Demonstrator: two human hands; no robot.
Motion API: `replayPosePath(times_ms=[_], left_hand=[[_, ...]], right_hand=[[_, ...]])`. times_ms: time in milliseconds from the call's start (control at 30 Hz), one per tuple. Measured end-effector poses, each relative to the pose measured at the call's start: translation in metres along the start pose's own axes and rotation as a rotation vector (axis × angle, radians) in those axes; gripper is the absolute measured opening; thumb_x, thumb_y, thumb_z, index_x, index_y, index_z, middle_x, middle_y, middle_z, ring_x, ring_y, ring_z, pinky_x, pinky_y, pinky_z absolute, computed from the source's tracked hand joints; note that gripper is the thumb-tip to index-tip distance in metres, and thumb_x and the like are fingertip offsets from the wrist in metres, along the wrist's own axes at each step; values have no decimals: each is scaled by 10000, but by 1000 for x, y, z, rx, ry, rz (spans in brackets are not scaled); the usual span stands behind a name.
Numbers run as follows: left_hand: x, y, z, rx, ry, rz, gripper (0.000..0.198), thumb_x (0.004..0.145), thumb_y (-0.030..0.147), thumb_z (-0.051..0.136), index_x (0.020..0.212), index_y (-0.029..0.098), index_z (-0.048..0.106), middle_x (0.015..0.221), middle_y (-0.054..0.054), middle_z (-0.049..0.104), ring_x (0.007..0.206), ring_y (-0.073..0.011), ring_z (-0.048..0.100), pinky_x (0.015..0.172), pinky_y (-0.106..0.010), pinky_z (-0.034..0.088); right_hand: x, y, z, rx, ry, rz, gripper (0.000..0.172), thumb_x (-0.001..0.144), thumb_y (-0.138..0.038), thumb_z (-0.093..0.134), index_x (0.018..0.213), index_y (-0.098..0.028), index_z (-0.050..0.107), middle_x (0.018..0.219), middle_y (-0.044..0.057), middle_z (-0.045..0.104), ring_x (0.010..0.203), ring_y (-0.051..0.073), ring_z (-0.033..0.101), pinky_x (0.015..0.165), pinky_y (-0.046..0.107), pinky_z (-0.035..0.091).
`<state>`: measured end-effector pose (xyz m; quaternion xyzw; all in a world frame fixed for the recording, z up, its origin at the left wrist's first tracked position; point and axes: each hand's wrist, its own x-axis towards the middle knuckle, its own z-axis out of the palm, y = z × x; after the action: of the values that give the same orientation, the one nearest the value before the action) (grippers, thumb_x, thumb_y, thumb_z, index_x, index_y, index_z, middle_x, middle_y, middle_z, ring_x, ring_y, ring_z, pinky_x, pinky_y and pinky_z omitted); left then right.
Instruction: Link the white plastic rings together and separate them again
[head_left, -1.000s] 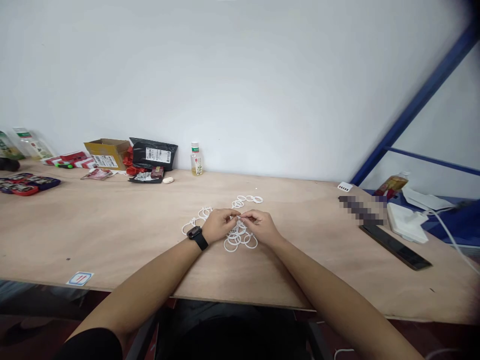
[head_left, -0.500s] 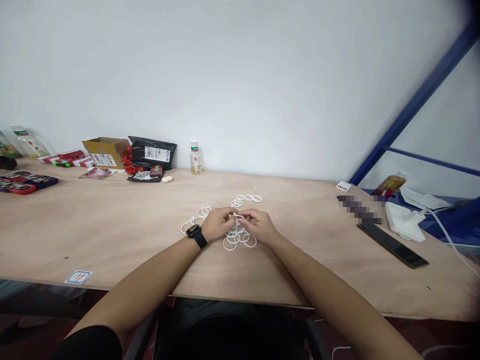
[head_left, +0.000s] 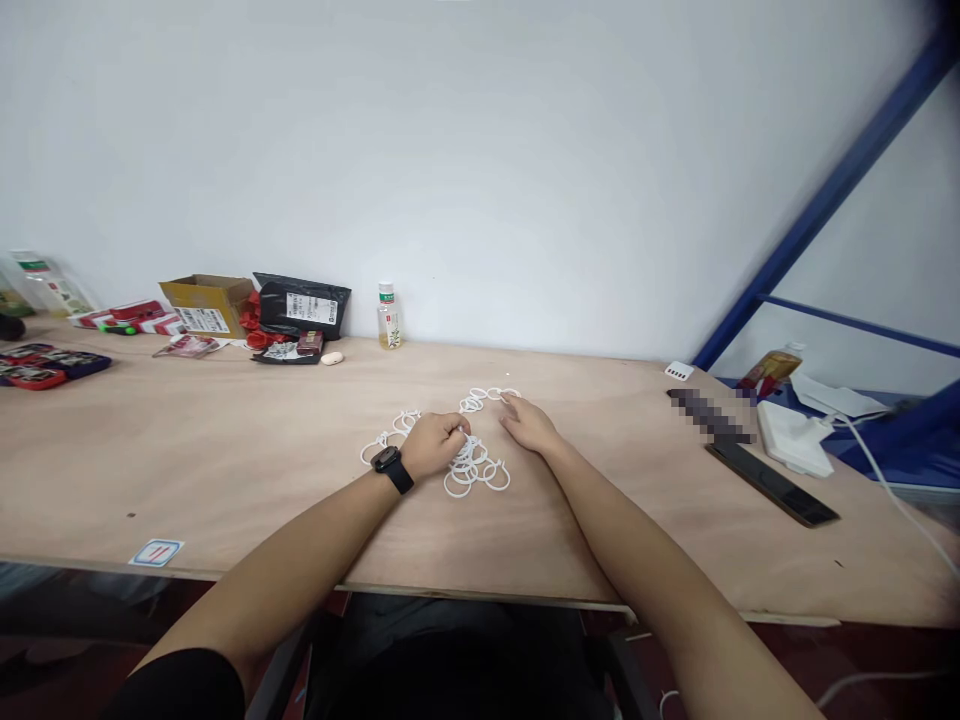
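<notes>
Several white plastic rings with small eyelets, like curtain rings, lie on the table in linked-looking groups. My left hand [head_left: 441, 443], with a black watch on its wrist, has its fingers curled and pinched at the top of the middle cluster of white rings [head_left: 469, 470]. The hand hides part of that hold. Farther back, my right hand [head_left: 529, 424] has thumb and fingers a little apart, with the fingertips at the rear row of white rings [head_left: 480, 396]. Another group of rings [head_left: 373, 450] lies left of my left hand, partly behind the watch.
Along the wall stand a small bottle [head_left: 388, 318], a black parcel bag [head_left: 304, 305] and an open cardboard box [head_left: 202, 305]. To the right lie a phone [head_left: 772, 484] and a white charger [head_left: 795, 440]. A number card [head_left: 157, 552] marks the front edge.
My right hand has parted from my left and moved back and right to the rear rings. My left hand has stayed at the middle cluster. The view has shifted slightly.
</notes>
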<state>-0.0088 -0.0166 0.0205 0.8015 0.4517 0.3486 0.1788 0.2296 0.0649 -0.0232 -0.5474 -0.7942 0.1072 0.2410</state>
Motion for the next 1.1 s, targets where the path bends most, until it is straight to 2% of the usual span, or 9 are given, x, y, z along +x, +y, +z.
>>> replayPosePath(times_ms=[133,300,367,467,633,800,900,967,1100], left_hand=[[0,-3,1,52,24,-9,256,751,179,426,735,168,681,609,-1,655,576,-133,582,579,-231,382],[0,-5,0,48,20,-1,279,769,178,406,723,177,682,626,-1,676,596,-134,600,599,-231,397],[1,-3,-1,27,22,-10,277,765,177,407,710,178,679,639,-1,683,604,-131,605,602,-226,402],[1,-1,-1,12,21,-28,247,744,171,434,717,181,679,669,3,693,622,-129,612,598,-218,404],[0,-2,-1,51,32,10,232,766,146,416,768,187,644,629,13,635,597,-136,563,599,-238,388],[1,-4,0,3,43,94,255,750,95,370,763,182,610,743,-15,633,714,-148,570,692,-253,423],[1,-2,-2,-5,66,120,257,750,92,367,745,177,610,759,-25,630,734,-151,568,719,-259,427],[2,0,-3,-18,55,88,260,760,105,376,760,179,625,735,-15,633,705,-146,567,691,-253,421],[2,1,-3,-22,50,-24,249,791,162,425,852,181,665,623,21,609,583,-126,529,588,-234,375]], right_hand=[[-4,-1,-3,-17,19,16,471,824,-263,589,1286,-193,528,1186,82,628,1070,211,583,888,303,432],[-10,-4,-9,-63,-41,79,409,844,-293,581,1242,-202,558,924,36,679,880,186,610,690,252,400],[-12,-7,-10,-85,-58,43,302,865,-284,553,1148,-202,619,900,39,683,857,183,606,679,250,388],[-15,-14,-11,-83,-2,-22,220,883,-254,515,1038,-199,660,953,53,684,862,179,601,712,256,393],[-21,-28,-10,70,100,-101,196,895,-250,481,995,-199,642,926,45,689,795,165,606,700,260,417],[-27,-38,-10,156,82,-122,236,859,-228,517,1051,-207,653,848,20,701,658,147,587,644,261,431],[-29,-41,-12,171,73,-150,282,848,-188,494,1060,-214,678,911,31,718,699,154,605,676,273,450],[-29,-42,-13,168,77,-152,277,835,-181,494,1018,-212,699,934,35,723,727,160,612,696,279,457],[-28,-40,-13,147,98,-149,253,812,-193,512,972,-196,708,828,27,710,673,153,589,677,274,451]])
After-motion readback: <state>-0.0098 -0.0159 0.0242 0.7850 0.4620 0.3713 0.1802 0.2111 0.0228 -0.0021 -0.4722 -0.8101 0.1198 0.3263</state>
